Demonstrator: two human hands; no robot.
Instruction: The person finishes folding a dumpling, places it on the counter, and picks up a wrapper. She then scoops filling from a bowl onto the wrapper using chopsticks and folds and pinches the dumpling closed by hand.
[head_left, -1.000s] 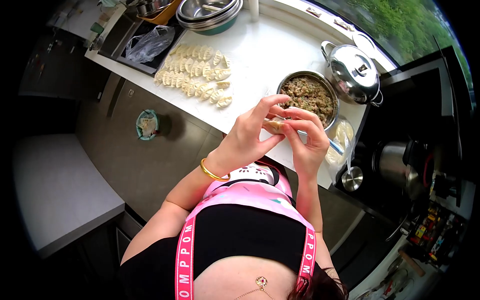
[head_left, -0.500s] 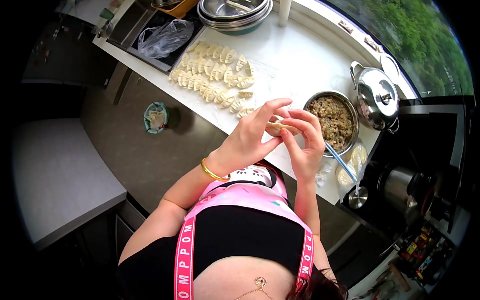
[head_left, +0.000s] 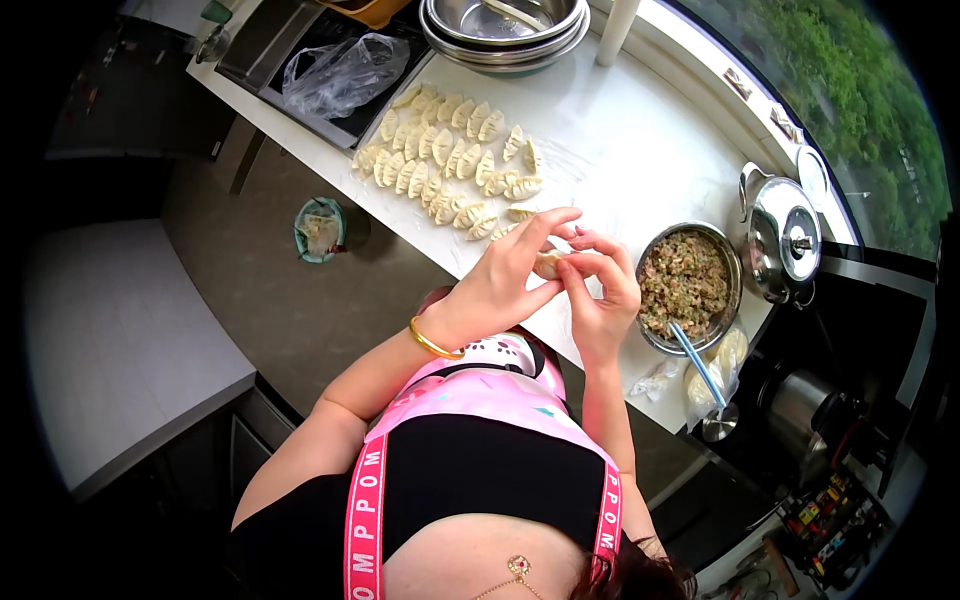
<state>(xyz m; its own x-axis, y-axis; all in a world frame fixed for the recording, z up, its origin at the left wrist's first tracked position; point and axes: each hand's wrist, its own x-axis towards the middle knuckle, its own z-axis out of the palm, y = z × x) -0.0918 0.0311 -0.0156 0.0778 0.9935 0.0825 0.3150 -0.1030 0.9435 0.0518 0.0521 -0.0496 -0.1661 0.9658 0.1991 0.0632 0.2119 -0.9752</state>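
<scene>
White kitchen counter [head_left: 640,150], dusted and busy. Along its front edge, toward the left end, rows of pleated dumplings [head_left: 442,147]. Close to the back right corner, a lidded steel pot [head_left: 785,225]. Just beside it, by the right edge, a metal bowl [head_left: 738,275] of minced filling [head_left: 685,285]. Near the front right corner, a pale bundle [head_left: 722,360] in clear plastic. Holds up, by the front edge, in a narrow fingertip pinch of left hand [head_left: 500,285] and right hand [head_left: 605,305], one small dumpling [head_left: 548,264].

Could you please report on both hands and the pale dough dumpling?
Left hand and right hand holding pale dough dumpling together. Dumpling partly hidden. Round steel bowl beside right hand, not in the way.
</scene>
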